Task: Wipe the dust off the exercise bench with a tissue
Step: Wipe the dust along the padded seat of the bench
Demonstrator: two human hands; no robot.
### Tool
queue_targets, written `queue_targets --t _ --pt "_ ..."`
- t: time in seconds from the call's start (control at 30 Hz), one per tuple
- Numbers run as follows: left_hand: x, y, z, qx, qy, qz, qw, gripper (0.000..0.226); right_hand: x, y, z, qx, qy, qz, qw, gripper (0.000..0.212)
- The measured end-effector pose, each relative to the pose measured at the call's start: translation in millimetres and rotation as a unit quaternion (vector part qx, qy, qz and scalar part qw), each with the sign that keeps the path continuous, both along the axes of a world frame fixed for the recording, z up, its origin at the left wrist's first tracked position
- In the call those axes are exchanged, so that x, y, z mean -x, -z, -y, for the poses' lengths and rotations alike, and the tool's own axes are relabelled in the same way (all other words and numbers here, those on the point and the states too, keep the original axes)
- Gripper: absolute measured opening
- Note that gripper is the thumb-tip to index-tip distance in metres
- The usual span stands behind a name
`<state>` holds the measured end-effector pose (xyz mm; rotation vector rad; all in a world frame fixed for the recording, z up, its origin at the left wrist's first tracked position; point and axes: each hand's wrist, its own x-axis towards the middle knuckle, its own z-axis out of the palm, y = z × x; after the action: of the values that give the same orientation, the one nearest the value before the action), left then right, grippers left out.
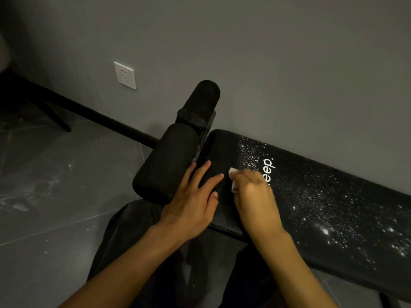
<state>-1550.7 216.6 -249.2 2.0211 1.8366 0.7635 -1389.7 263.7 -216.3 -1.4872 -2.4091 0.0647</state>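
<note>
A: What are the hands doing?
B: The right hand [253, 192] is curled round a crumpled white tissue [232, 174] and presses it onto the pad of the exercise bench [333, 207]; the left hand [193, 201], just beside it at 9 o'clock, lies flat with straight fingers on the pad's end and holds nothing
A: How much looks wiped?
B: Little, I judge. The patch under and around the left hand, up to the tissue, reads as clean black. From the tissue toward 1 o'clock a band of white dust [249, 156] sits by the printed logo [269, 170], and more specks run off along the pad to 4 o'clock
A: So most of it is left?
B: Nearly the whole length to the right, yes. The foam roller [164, 165] at 10 o'clock shows no dust I can make out, and the floor [55, 174] at 9 o'clock has pale smears, which fall outside the task
</note>
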Motion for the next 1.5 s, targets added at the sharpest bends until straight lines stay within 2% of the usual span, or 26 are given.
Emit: queue_targets --t 0.2,0.33,0.5,0.67,0.73,0.87,1.0,1.1,1.17,1.27,1.37,1.5 --pt "-1 -1 -1 -0.006 -0.001 0.027 1.000 0.050 -3 4 58 0.034 -0.028 -0.004 0.999 0.057" --pt "0 0 -2 -0.015 -0.003 0.033 0.999 0.051 -1 4 23 0.016 -0.002 0.000 1.000 0.040" --pt "1 0 -1 -0.016 -0.002 0.042 0.999 0.050 15 2 -5 0.021 0.057 -0.031 0.998 0.047" --pt "2 4 -3 -0.018 0.004 0.034 0.999 0.051 5 10 47 0.032 0.013 -0.044 0.998 0.056" --pt "2 3 -3 -0.019 0.002 0.029 0.999 0.051 3 12 30 0.015 0.004 -0.046 0.999 0.054" --pt "0 0 -1 -0.014 0.004 0.022 1.000 0.050 16 7 -32 -0.004 0.053 -0.030 0.998 0.048" --pt "-1 -3 0 0.003 0.007 -0.010 1.000 0.053 13 4 -16 0.010 0.032 -0.016 0.999 0.048" --pt "-5 -6 -5 0.014 -0.008 -0.086 0.996 0.054 -2 5 33 0.018 0.013 -0.039 0.999 0.053" --pt "-9 -9 -16 0.008 0.000 -0.128 0.992 0.062 -6 7 32 0.019 0.012 -0.050 0.998 0.051" --pt "-17 -9 -38 0.024 0.023 -0.129 0.991 0.066 6 5 -16 0.002 0.032 -0.021 0.999 0.045" --pt "-22 -7 -46 0.026 0.020 -0.123 0.992 0.065 15 -4 -53 0.024 0.052 -0.008 0.998 0.047" --pt "-22 -1 -46 0.021 0.017 -0.112 0.993 0.072 9 -1 -15 0.011 0.004 -0.007 1.000 0.043"
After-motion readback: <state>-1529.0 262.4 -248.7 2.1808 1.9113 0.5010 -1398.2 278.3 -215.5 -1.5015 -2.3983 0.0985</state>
